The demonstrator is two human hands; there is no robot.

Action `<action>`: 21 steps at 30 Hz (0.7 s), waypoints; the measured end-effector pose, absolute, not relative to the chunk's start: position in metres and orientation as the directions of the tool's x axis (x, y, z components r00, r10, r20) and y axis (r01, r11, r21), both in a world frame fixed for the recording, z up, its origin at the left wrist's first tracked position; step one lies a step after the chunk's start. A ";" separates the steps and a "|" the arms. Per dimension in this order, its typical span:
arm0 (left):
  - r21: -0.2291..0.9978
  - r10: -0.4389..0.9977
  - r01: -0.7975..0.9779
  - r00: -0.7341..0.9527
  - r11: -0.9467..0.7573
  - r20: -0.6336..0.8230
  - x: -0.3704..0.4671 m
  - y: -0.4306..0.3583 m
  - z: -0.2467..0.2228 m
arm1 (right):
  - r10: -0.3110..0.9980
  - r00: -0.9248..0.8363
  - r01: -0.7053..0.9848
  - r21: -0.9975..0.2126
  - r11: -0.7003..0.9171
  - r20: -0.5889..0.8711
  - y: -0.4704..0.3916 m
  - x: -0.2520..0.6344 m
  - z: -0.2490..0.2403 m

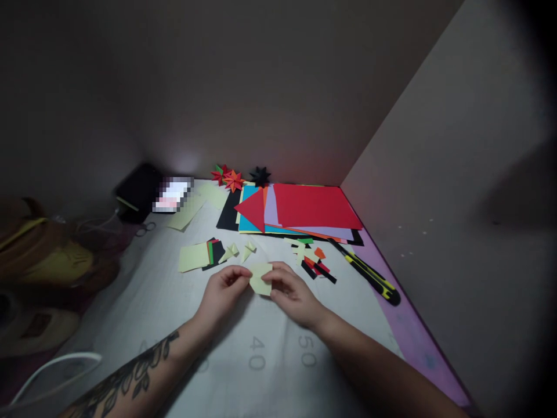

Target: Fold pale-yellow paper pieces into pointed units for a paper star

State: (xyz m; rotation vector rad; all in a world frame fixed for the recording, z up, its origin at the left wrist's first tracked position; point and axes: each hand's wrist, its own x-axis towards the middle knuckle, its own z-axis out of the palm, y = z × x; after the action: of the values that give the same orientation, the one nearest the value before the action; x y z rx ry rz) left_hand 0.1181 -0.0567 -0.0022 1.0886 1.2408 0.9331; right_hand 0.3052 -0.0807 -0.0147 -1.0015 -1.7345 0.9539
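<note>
Nearest me, the white cover (278, 331) spreads under my forearms, lightly creased, with 40 and 50 printed in grey. Past it, both my hands are closed on the pale yellow paper (260, 283), the small, thin, matte piece between them. My left hand (224, 290) pinches its left edge between thumb and fingertips; my right hand (298, 297) grips the right side, fingers over its face and thumb low at the edge. Held from 2 sides, so flimsy a piece probably lies flatter and turns less.

Just beyond my fingers sit 2 folded pale pieces (249, 251), pointed and crisp. To their left, the small squares (194, 257) lie overlapped, perhaps so each colour can be picked out. On the right, the paper scraps (322, 270) form a loose heap of strips and bits, seemingly kept out of my hands' way, beside the black-and-yellow cutter (369, 277), long and slim. Scissors (145, 230) lie far left.

Farther back, large coloured sheets (317, 206) are layered flat, smooth and straight-edged, with a red triangle (255, 210) on top. Behind them, 3 spiky paper stars (260, 176) stand near the wall (270, 87), where they are unlikely to get crushed.
</note>
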 end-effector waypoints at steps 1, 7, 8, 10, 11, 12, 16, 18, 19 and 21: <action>0.962 0.956 0.023 0.100 0.273 -0.274 0.117 -0.056 -0.001 | 0.907 -0.289 0.238 -0.895 0.377 0.306 -0.081 0.305 -0.014; 0.966 0.942 0.019 0.216 0.258 -0.256 0.112 -0.057 -0.002 | 0.911 -0.212 0.289 -0.868 0.404 0.353 -0.078 0.304 -0.014; 0.978 0.950 0.059 0.234 0.200 -0.209 0.110 -0.057 -0.002 | 0.918 -0.186 0.282 -0.876 0.392 0.351 -0.077 0.304 -0.015; 0.986 0.964 0.161 0.248 0.052 -0.092 0.109 -0.058 -0.001 | 0.926 -0.151 0.260 -0.890 0.375 0.346 -0.077 0.304 -0.016; 0.978 0.967 0.210 0.252 -0.023 -0.031 0.108 -0.058 0.000 | 0.927 -0.142 0.245 -0.895 0.372 0.346 -0.077 0.305 -0.016; 0.964 0.967 0.249 0.253 -0.087 0.022 0.108 -0.059 0.001 | 0.929 -0.136 0.231 -0.900 0.369 0.345 -0.077 0.305 -0.017; 0.922 0.954 0.315 0.264 -0.226 0.144 0.107 -0.062 0.006 | 0.950 -0.091 0.187 -0.932 0.310 0.297 -0.079 0.305 -0.018; 0.917 0.950 0.317 0.266 -0.244 0.161 0.108 -0.063 0.007 | 0.966 -0.048 0.165 -0.952 0.258 0.253 -0.081 0.305 -0.019; 0.917 0.949 0.313 0.269 -0.246 0.163 0.108 -0.063 0.007 | 0.973 -0.030 0.153 -0.961 0.231 0.230 -0.081 0.305 -0.019; 0.925 0.951 0.300 0.269 -0.235 0.154 0.110 -0.064 0.008 | 0.982 -0.008 0.123 -0.974 0.189 0.190 -0.082 0.304 -0.020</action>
State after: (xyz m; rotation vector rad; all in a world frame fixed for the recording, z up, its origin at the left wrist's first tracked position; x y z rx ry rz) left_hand 0.1097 -0.0638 0.0079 1.7106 1.1545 0.9872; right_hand 0.3036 -0.0825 -0.0202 -1.1556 -1.3806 1.0026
